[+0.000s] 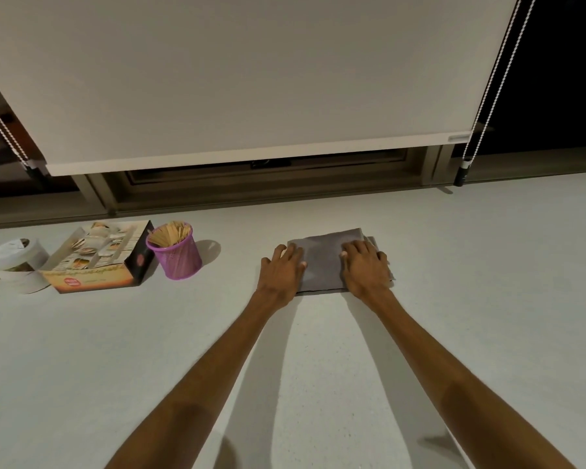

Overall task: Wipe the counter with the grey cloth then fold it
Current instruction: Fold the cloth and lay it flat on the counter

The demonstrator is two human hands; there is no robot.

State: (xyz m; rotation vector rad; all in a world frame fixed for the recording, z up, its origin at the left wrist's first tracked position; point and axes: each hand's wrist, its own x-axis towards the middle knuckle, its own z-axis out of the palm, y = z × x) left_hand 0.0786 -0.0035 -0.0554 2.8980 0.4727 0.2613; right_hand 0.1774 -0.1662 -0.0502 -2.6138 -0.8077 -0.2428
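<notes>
Pale, speckled stone-like surface fills the near part of the view: the desk (318,384), with two bare forearms reaching forward across it and throwing long shadows between and beside them.

At the end of the forearms, both hands lie palm down on the grey cloth (322,262). The left hand (279,270) is spread flat, fingers splayed, its fingertips and thumb resting on the cloth's left edge while the heel of the hand sits on the bare desk just beside it. The right hand (366,267) is also flat and open, fingers spread, pressing on the right part of the cloth and covering much of that side; its thumb points inward toward the left hand. Neither hand grips or pinches anything; both simply press down.

The cloth lies folded into a neat rectangle, flat on the desk a little right of centre. A second layer shows as a thin offset edge along its right side and far right corner.

Well to the left, apart from the cloth, a purple mesh cup (175,255) stands upright, filled with wooden sticks (170,233). Touching or just beside it on its left lies a printed cardboard box (99,262), and left of that a white round tub (17,262) with a lid.

Beyond the desk runs a dark window frame (268,184), and above it hangs a white roller blind (251,79), with beaded cords (487,89) hanging at both sides.
</notes>
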